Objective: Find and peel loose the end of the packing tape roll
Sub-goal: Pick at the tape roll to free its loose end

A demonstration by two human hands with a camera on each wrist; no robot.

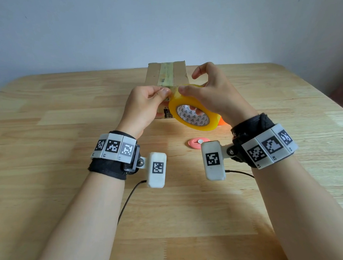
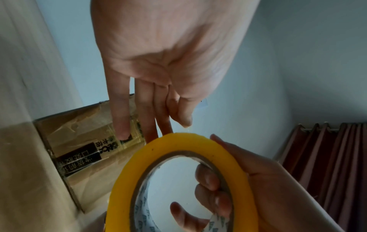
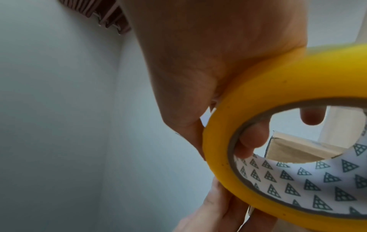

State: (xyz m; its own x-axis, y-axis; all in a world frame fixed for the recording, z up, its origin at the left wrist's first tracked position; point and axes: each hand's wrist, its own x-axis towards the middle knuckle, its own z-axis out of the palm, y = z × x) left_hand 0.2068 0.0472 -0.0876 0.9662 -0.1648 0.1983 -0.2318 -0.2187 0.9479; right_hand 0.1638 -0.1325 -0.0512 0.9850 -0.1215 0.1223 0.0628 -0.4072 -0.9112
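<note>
A yellow packing tape roll (image 1: 193, 119) with a white, triangle-printed core is held tilted above the wooden table. My right hand (image 1: 189, 99) grips it, thumb on the outer rim and fingers (image 3: 252, 141) hooked through the core. My left hand (image 1: 165, 93) meets the roll's upper left edge, thumb and forefinger pinched together on a thin clear strip of tape end. In the left wrist view the roll (image 2: 178, 150) sits just below the left fingertips (image 2: 184, 122), and a faint film shows at the thumb tip. How far the end has lifted is hard to see.
A taped cardboard box (image 1: 167, 73) stands right behind the hands. A pink round disc (image 1: 195, 143) lies on the table (image 1: 65, 120) below the roll, and an orange object (image 1: 222, 122) peeks out by my right wrist. Thin black cables trail from both wrist cameras.
</note>
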